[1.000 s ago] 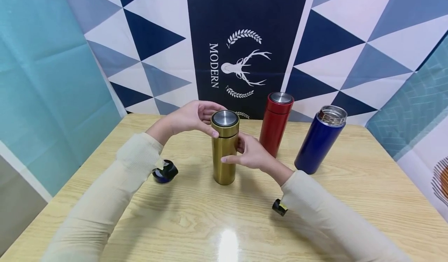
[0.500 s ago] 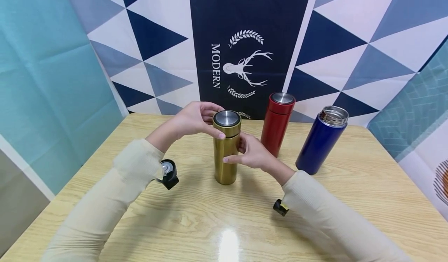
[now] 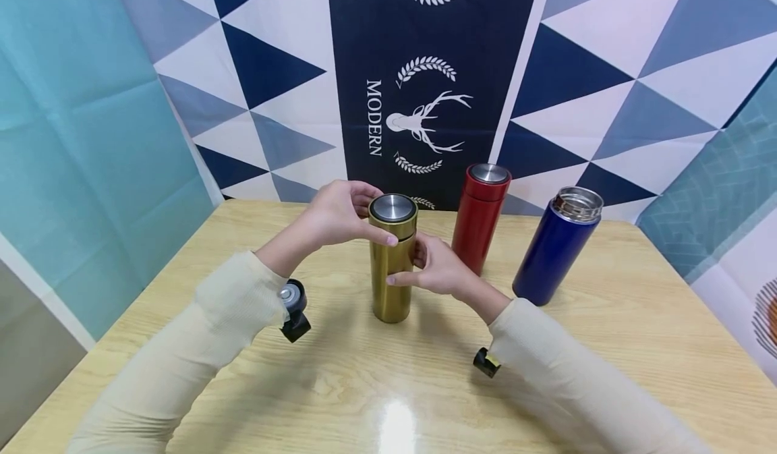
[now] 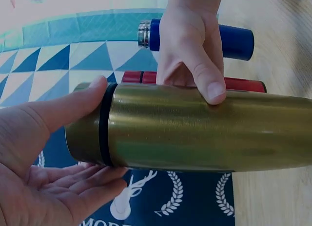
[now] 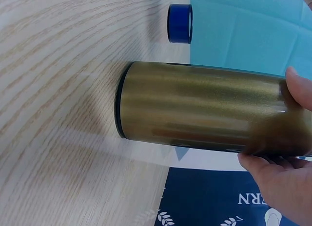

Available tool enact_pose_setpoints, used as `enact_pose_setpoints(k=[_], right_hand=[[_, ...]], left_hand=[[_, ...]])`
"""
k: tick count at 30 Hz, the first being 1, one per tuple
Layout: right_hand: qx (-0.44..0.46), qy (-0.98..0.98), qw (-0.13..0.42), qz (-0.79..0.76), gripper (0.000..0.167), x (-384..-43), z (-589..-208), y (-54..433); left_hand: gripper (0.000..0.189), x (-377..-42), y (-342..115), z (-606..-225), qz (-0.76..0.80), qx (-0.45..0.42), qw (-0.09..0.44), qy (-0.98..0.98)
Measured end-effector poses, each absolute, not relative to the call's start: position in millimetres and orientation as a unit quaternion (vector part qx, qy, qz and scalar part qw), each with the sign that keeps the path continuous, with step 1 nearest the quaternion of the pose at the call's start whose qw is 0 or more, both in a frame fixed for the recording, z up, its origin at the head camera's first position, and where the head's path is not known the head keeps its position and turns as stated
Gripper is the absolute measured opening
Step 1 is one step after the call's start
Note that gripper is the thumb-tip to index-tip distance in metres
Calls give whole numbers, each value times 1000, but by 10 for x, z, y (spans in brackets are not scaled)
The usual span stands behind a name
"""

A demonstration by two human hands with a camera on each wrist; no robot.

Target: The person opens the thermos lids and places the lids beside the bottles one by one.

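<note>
A gold thermos (image 3: 391, 289) stands upright on the wooden table, its silver-topped lid (image 3: 393, 208) on. My left hand (image 3: 340, 216) grips the lid from the left, thumb on the near side close to the dark seam and fingers round the back. Lower down, my right hand (image 3: 440, 265) holds the body, its thumb in front and the other fingers partly hidden behind. The left wrist view shows the left thumb (image 4: 90, 102) at the lid's seam. Beyond the thermos base, a blue lid (image 5: 180, 24) lies on the table.
To the right of the gold thermos is a red thermos (image 3: 479, 221) with its lid on. A blue thermos (image 3: 552, 251) without a lid, its steel mouth exposed, stands farther right. Patterned cloth (image 3: 273, 56) hangs behind the table (image 3: 340, 400).
My left thumb has slid rightward across the front of the gold thermos near the seam, and the left wrist has shifted slightly. The right hand keeps its hold on the body.
</note>
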State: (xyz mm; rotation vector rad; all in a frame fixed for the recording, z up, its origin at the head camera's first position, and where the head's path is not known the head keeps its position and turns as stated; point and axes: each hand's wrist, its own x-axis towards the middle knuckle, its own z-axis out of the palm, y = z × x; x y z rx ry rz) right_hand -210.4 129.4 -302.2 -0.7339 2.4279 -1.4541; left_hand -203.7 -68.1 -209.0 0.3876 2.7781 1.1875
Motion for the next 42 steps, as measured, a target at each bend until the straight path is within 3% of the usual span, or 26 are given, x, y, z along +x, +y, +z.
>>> enact_pose_setpoints(k=[12, 17, 25, 30, 35, 42], right_hand=[[-260, 821, 103, -498, 62, -2104, -3023, 1251], [-262, 818, 109, -500, 62, -2109, -3033, 1223], [-266, 811, 122, -506, 64, -2127, -3035, 1191], [-261, 815, 127, -502, 65, -2114, -3070, 1180], [-243, 822, 123, -499, 66, -2082, -3101, 1274], [-248, 824, 116, -495, 66, -2114, -3059, 1290]], left_hand=[[71, -1839, -613, -2161, 332, 131, -69, 932], [72, -1868, -679, -2233, 345, 141, -76, 925], [88, -1991, -809, -2279, 381, 223, -16, 897], [92, -2214, -957, -2366, 465, 308, 69, 827], [83, -2455, -953, -2443, 532, 361, 158, 750], [73, -2550, -927, -2438, 561, 370, 163, 722]])
